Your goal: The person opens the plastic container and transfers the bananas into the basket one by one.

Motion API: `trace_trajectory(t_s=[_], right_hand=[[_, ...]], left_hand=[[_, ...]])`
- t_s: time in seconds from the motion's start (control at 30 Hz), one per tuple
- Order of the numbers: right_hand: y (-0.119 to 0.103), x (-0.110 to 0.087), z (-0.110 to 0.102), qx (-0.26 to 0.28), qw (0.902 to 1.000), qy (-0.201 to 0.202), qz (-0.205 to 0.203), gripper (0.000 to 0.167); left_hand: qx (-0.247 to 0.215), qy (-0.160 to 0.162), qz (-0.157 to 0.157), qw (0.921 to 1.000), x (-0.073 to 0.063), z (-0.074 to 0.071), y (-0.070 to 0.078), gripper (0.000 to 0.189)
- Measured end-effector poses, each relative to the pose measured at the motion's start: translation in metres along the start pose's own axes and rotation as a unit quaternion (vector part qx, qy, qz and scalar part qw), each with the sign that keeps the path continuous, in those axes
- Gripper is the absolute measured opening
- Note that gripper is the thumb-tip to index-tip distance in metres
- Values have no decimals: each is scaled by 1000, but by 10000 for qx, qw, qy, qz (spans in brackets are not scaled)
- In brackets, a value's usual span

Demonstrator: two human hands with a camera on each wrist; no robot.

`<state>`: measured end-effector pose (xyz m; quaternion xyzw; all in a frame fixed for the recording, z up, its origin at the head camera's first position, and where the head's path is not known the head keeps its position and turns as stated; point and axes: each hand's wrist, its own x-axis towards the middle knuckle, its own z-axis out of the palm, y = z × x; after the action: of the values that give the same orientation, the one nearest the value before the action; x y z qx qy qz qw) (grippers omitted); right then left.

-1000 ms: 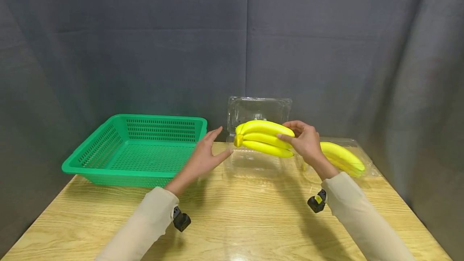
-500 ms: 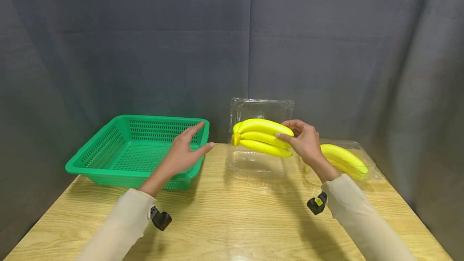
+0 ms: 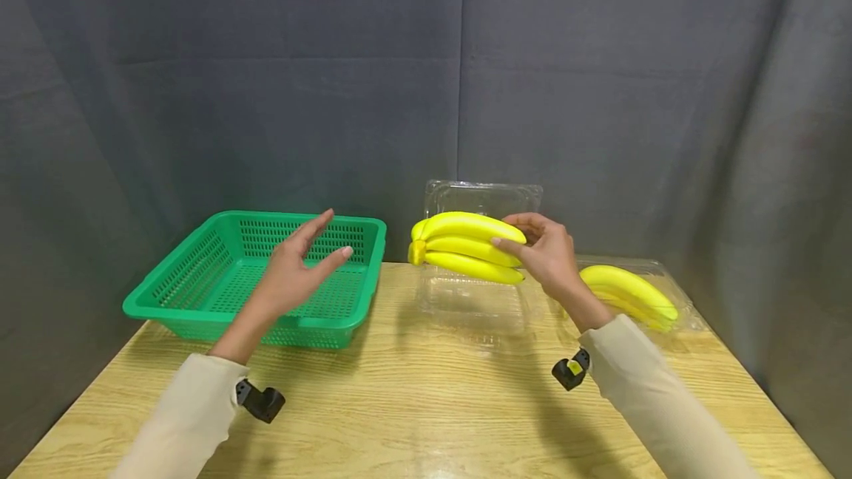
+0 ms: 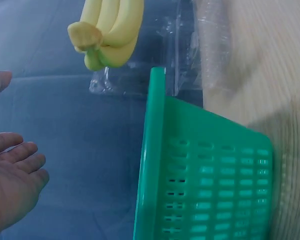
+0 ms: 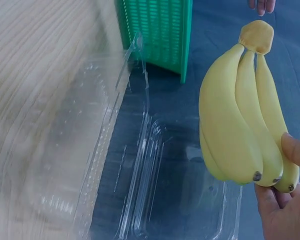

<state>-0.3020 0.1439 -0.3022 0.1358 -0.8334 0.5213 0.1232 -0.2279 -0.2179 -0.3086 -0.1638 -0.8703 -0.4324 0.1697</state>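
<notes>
A bunch of yellow bananas [image 3: 469,246] is held in the air by my right hand [image 3: 549,257], the thumb across the front and the fingers behind the tip end. Its stem end points left, as the right wrist view also shows with the bunch [image 5: 240,110]. Below and behind the bunch stands a clear plastic clamshell box [image 3: 475,301] with its lid [image 3: 482,196] raised. My left hand [image 3: 289,272] hovers over the green basket [image 3: 246,320], thumb and fingers spread, holding nothing. In the left wrist view the left hand [image 4: 15,175] is apart from the basket.
Another clear plastic box [image 3: 685,309] with yellow bananas [image 3: 629,294] in it sits at the right, partly behind my right forearm. The wooden table [image 3: 399,405] ends at a grey curtain [image 3: 299,94] at the back and sides.
My left hand has moved left, away from the bananas and over the basket. The right hand has shifted slightly left with the bunch.
</notes>
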Motion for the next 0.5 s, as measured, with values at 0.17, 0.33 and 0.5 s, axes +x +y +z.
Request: trace_trajectory(t_s=[0.17,0.33,0.5], right_hand=[[-8,1,8,113,9999,-84,-79,39],[-16,3,15,274,9995,-91,-106,39],[-23,4,25,535,9984,-142,-94,39]], left_hand=[[-268,72,-117,9995,-7,-15,-4,70],[-327,266,-110,9991,-15,-30,-5,69],[-129,506,-150,9985,-25,-47,-10,69]])
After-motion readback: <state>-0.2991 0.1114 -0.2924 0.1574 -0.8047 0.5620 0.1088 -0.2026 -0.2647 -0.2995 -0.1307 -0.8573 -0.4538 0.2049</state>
